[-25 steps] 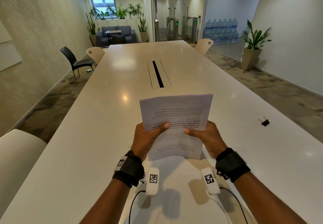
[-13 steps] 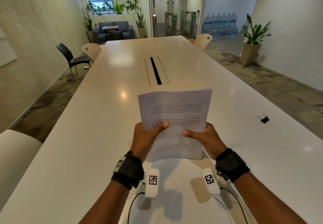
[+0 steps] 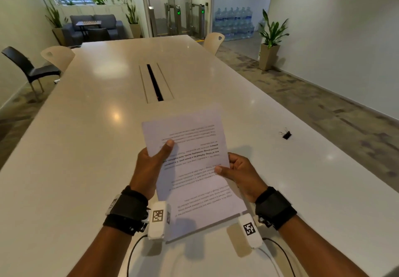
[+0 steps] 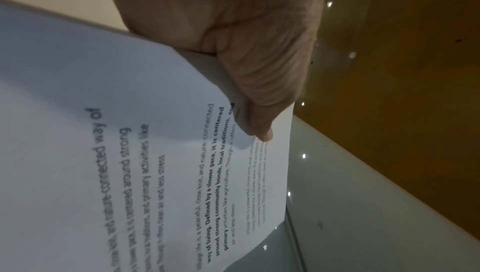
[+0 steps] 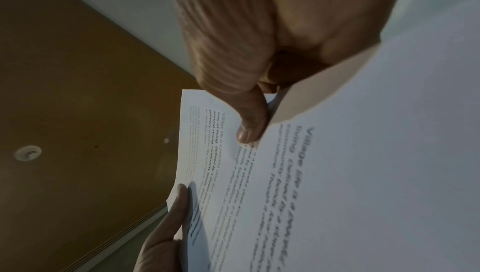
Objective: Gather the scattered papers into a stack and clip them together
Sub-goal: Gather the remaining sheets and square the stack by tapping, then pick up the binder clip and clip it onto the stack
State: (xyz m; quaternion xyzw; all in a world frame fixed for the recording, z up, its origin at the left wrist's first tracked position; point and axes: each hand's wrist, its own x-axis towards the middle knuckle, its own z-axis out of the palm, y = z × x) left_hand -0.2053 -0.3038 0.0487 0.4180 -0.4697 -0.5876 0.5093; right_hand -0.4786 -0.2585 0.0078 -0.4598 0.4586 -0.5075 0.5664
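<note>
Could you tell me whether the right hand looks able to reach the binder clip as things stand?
Probably yes: the binder clip lies on bare table on that side, nothing between, but the right hand must first release the papers.

The white sheets of printed paper (image 3: pixel 194 168) carry lines of black and grey text, some bold. The small metal binder clip (image 3: pixel 286 134) near the table's right edge is black with silvery wire handles. The long glossy table (image 3: pixel 86 147) is cream-white, with a black slot (image 3: pixel 154 84) along its middle.
</note>
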